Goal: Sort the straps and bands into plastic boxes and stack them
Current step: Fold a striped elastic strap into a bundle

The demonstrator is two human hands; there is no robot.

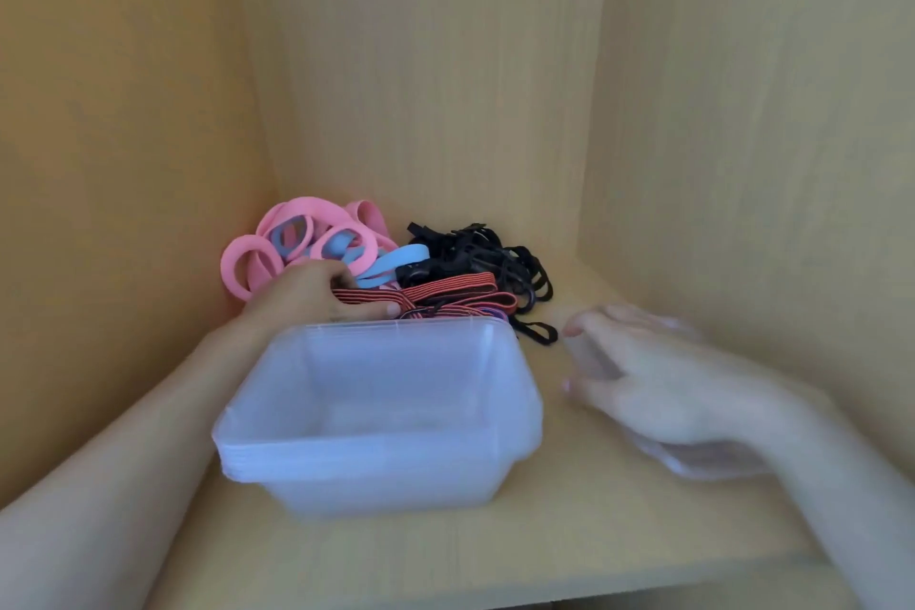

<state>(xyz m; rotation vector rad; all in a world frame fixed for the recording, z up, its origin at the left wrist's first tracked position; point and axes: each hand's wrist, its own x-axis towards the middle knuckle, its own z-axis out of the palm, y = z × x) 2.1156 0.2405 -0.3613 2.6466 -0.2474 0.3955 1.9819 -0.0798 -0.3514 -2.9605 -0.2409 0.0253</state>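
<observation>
Fingers and thumb of the left hand are curled round the near end of the red-striped straps. These lie at the back of the shelf, just behind the nested plastic boxes. The right hand is blurred, its fingers spread over something clear and pale beside the boxes. Whether it grips that item cannot be told.

Other stock lies heaped in the corner: pink bands, blue bands and black straps, all touching and overlapping. The boxes hold nothing visible.

Risks noted:
- **Mixed sort:** the red-striped straps lie against the black straps. A lift from one end would likely drag tangled clips and loops along with them.
- **Boxes shoved or tipped:** the boxes look light and sit right against the pile, so a snagged pull could move them. The right hand is not bracing them.
</observation>
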